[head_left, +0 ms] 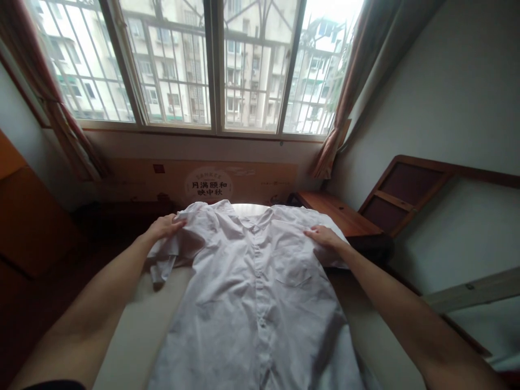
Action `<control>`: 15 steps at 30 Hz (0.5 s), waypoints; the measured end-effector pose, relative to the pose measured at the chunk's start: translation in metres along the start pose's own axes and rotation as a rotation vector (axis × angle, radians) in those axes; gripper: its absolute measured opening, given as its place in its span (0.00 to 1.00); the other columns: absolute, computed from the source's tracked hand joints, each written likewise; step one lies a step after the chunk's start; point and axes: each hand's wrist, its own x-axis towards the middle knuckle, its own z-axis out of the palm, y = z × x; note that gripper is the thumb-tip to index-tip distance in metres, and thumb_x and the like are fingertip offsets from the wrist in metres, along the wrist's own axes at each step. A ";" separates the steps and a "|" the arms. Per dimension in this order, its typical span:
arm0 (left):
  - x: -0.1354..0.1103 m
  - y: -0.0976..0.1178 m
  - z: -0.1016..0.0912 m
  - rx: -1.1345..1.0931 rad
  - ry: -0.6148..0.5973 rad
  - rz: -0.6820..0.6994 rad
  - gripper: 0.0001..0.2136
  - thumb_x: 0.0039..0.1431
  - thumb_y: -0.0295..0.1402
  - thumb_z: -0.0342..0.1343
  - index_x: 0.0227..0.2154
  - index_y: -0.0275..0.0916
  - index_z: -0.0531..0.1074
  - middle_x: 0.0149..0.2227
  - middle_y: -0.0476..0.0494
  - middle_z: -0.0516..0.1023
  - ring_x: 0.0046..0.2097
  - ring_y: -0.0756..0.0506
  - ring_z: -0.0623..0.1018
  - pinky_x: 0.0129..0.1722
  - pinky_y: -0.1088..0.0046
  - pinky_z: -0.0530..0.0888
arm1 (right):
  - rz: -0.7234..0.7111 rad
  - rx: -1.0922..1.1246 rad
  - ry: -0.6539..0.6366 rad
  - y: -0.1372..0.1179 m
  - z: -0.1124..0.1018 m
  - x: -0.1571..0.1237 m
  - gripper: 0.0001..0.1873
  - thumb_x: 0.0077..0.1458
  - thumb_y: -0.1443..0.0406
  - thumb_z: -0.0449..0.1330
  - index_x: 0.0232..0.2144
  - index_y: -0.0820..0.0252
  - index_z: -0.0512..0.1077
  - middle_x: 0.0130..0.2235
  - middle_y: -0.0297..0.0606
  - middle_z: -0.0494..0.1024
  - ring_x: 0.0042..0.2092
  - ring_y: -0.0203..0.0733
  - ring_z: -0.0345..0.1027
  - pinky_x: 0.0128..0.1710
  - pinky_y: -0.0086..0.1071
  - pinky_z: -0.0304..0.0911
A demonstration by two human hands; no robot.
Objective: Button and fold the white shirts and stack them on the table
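Observation:
A white button-front shirt (244, 281) lies spread front side up over a pale board or table top (138, 325), its collar at the far end. A chest pocket shows on its right half, and the front has creases. My left hand (166, 225) is closed on the fabric by the left shoulder and sleeve; a loose strip of cloth (162, 273) hangs below that sleeve. On the other side, my right hand (325, 236) pinches the fabric near the right shoulder, above the pocket. The undersides of my fingers are partly hidden by cloth.
A barred window (215, 70) with tied curtains (65, 119) is ahead. Below it is a printed panel (260, 179). A brown wooden desk (337, 211) and a framed wooden piece (402, 189) stand at right, and an orange-brown cabinet (32, 216) at left.

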 end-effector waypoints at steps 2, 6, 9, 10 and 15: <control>0.003 -0.012 0.001 0.068 -0.004 0.039 0.28 0.55 0.57 0.46 0.44 0.36 0.70 0.43 0.33 0.76 0.45 0.35 0.75 0.39 0.69 0.67 | -0.046 -0.056 -0.086 -0.002 0.000 0.004 0.19 0.55 0.55 0.56 0.33 0.66 0.76 0.36 0.47 0.79 0.39 0.45 0.71 0.37 0.30 0.61; 0.005 -0.022 -0.012 0.148 0.205 0.081 0.26 0.57 0.55 0.44 0.38 0.36 0.71 0.37 0.34 0.77 0.41 0.35 0.75 0.35 0.69 0.65 | -0.066 -0.135 0.069 -0.012 -0.022 0.009 0.13 0.55 0.59 0.56 0.32 0.63 0.76 0.35 0.44 0.79 0.38 0.44 0.71 0.34 0.30 0.58; 0.007 -0.018 -0.029 0.192 0.355 0.124 0.24 0.60 0.53 0.42 0.39 0.36 0.70 0.36 0.35 0.76 0.40 0.36 0.75 0.36 0.68 0.65 | -0.026 -0.186 0.348 -0.021 -0.040 0.014 0.14 0.56 0.59 0.54 0.37 0.60 0.75 0.41 0.45 0.77 0.41 0.47 0.70 0.37 0.33 0.58; 0.006 -0.015 -0.034 0.203 0.408 0.120 0.25 0.61 0.53 0.41 0.40 0.36 0.69 0.36 0.35 0.76 0.40 0.36 0.75 0.37 0.68 0.65 | -0.027 -0.199 0.433 -0.024 -0.044 0.016 0.15 0.58 0.59 0.52 0.38 0.60 0.75 0.42 0.46 0.77 0.42 0.47 0.69 0.37 0.34 0.58; 0.005 -0.004 -0.040 0.207 0.502 0.035 0.30 0.62 0.55 0.34 0.45 0.32 0.66 0.38 0.35 0.75 0.38 0.39 0.73 0.38 0.68 0.64 | 0.002 -0.284 0.601 -0.028 -0.031 0.028 0.20 0.63 0.61 0.43 0.45 0.63 0.70 0.46 0.52 0.72 0.43 0.50 0.68 0.41 0.38 0.58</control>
